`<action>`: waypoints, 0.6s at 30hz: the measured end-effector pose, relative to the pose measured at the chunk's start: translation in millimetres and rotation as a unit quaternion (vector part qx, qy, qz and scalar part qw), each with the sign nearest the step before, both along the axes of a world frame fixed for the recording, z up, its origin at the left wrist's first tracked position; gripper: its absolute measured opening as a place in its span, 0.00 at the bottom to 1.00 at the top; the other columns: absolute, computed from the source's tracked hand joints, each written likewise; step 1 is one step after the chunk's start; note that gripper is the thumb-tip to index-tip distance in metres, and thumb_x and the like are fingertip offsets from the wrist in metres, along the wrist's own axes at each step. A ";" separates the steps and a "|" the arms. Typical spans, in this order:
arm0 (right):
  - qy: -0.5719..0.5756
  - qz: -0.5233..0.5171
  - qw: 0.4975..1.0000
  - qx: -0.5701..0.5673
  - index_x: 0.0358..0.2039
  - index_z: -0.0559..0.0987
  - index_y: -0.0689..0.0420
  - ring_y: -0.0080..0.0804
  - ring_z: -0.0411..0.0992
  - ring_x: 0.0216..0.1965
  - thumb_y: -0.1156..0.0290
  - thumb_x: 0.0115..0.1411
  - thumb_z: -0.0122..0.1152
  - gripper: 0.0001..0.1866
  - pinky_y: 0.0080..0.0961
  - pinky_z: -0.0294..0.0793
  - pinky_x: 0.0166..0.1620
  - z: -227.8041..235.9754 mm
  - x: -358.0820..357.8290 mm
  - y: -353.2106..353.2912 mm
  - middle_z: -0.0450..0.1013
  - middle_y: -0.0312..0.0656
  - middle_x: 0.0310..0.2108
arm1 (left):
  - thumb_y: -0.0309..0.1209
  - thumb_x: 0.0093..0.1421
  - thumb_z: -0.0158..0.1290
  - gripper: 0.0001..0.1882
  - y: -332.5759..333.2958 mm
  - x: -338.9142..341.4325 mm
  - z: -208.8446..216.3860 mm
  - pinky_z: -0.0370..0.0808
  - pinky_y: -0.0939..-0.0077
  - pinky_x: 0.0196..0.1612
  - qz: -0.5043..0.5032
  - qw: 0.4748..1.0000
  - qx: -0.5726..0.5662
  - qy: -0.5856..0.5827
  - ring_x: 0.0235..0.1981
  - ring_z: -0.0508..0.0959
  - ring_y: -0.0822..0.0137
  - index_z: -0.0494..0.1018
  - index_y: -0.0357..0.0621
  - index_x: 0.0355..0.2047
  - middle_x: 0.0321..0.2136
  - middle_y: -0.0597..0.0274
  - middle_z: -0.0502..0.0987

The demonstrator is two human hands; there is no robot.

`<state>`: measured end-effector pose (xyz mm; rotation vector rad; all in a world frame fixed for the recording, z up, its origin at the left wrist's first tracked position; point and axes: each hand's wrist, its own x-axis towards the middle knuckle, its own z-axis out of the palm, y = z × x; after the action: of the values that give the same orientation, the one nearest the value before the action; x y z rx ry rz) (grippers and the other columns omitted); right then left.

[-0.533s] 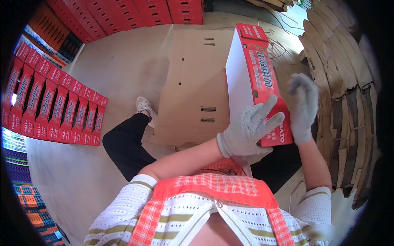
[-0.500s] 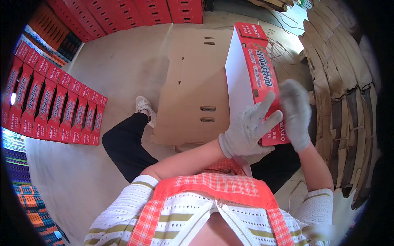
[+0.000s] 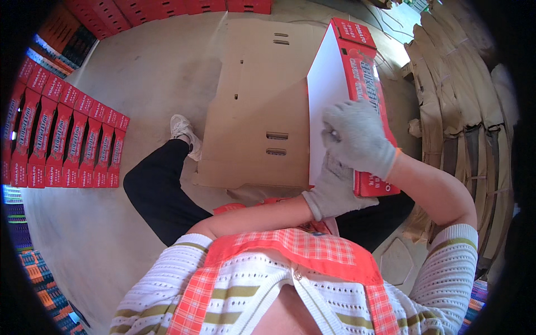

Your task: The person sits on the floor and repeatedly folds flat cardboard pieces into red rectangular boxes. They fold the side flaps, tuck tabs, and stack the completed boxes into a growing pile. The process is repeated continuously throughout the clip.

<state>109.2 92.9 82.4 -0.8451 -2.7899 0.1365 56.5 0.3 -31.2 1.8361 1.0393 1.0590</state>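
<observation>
A red and white cardboard box (image 3: pixel 335 84) stands tilted on edge in front of me, its white panel facing left. My left hand (image 3: pixel 335 192), in a grey knit glove, grips its near lower end. My right hand (image 3: pixel 357 137), also gloved, lies over the box's near top edge, above the left hand. Under and left of the box lies a flattened brown cardboard sheet (image 3: pixel 254 111) with slot cut-outs.
A row of folded red boxes (image 3: pixel 61 134) lies on the floor at the left, more red boxes (image 3: pixel 167 8) along the far edge. Stacks of bundled brown cardboard (image 3: pixel 458 128) stand at the right. My black-trousered leg and white shoe (image 3: pixel 181 127) stretch out left of the sheet.
My right hand has moved from the box's right side across onto its top edge, covering the left hand. The box has stayed in place.
</observation>
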 end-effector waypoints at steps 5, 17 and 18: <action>0.192 0.040 0.963 -0.185 0.26 0.75 0.59 0.42 0.74 0.26 0.70 0.49 0.65 0.09 0.34 0.72 0.31 16.3 -46.4 -9.3 0.74 0.46 0.24 | 0.49 0.41 0.69 0.54 -10.9 -51.8 3.4 0.54 0.48 0.64 0.133 0.979 0.152 -0.036 0.63 0.56 0.40 0.56 0.41 0.64 0.62 0.42 0.56; 0.261 -0.146 0.844 -0.444 0.25 0.76 0.61 0.22 0.69 0.27 0.72 0.53 0.64 0.07 0.23 0.70 0.33 -100.4 -8.4 -71.9 0.72 0.35 0.22 | 0.48 0.44 0.65 0.48 -32.5 -234.4 2.7 0.53 0.47 0.66 0.041 0.835 0.070 0.544 0.67 0.56 0.48 0.59 0.42 0.63 0.67 0.47 0.54; 0.214 -0.189 0.783 -0.552 0.27 0.77 0.61 0.23 0.71 0.30 0.70 0.53 0.65 0.08 0.24 0.72 0.36 -116.2 -3.3 -84.6 0.73 0.39 0.26 | 0.51 0.45 0.63 0.49 -23.9 -223.2 -10.3 0.50 0.44 0.66 0.006 0.827 0.101 0.553 0.67 0.55 0.49 0.58 0.43 0.64 0.67 0.48 0.52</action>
<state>105.8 8.3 -33.9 -1.3178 -1.8486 1.7376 -166.7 -23.6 -41.5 2.6786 1.5845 -0.0335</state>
